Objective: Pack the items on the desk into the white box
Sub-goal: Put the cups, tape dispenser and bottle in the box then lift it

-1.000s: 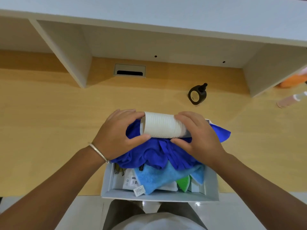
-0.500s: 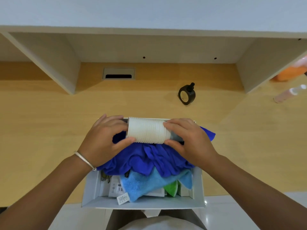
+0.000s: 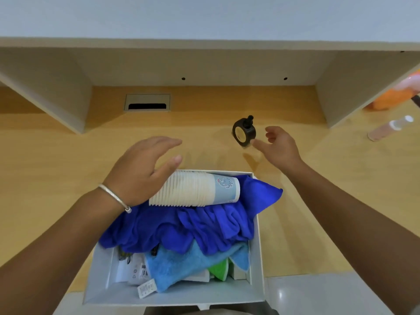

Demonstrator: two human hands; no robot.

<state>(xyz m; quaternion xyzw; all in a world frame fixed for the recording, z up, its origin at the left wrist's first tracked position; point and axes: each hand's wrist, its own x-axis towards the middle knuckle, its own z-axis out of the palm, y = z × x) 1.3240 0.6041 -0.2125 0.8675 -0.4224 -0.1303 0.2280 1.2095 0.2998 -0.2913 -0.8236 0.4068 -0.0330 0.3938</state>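
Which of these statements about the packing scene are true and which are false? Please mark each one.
1. The stack of paper cups lies on its side on the dark blue cloth. True.
2. The right hand holds the stack of paper cups. False: it is open, reaching toward the black round object on the desk.
3. The left hand is closed in a grip around the cups. False: it is open above their left end.
4. A light blue cloth lies in the white box below the dark blue one. True.
5. A pink bottle lies on the desk at far right. True.
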